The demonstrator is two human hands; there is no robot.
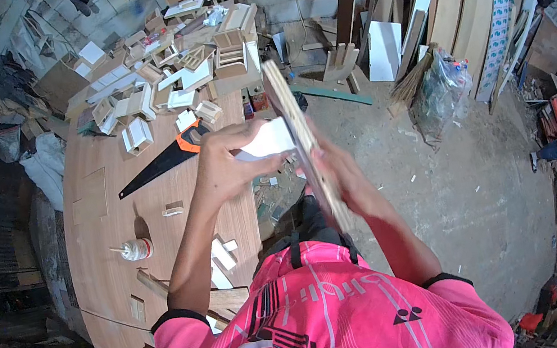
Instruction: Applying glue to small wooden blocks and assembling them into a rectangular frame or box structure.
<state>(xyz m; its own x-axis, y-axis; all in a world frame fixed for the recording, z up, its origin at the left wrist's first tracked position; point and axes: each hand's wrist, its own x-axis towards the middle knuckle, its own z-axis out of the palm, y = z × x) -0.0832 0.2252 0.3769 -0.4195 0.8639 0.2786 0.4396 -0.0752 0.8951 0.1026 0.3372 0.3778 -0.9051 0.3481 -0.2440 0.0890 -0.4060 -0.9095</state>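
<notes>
One plywood board [301,134], right hand [336,168] fingers gripping | one white block [266,141], left hand [222,164] fingers pinching | one handsaw [163,159], apparently idle

Right hand [336,168]: mostly hidden behind the board [301,134] held edge-on; only fingertips and wrist show, grip cannot be told. Left hand [222,161]: its fingers cover the near end of the white block [266,139]. Wood pieces [167,68] at upper centre of frame: too small and jumbled to sort. Black vignette cuts off all four corners. Table [93,225]: lower left part hidden by the pink shirt [325,327].
</notes>
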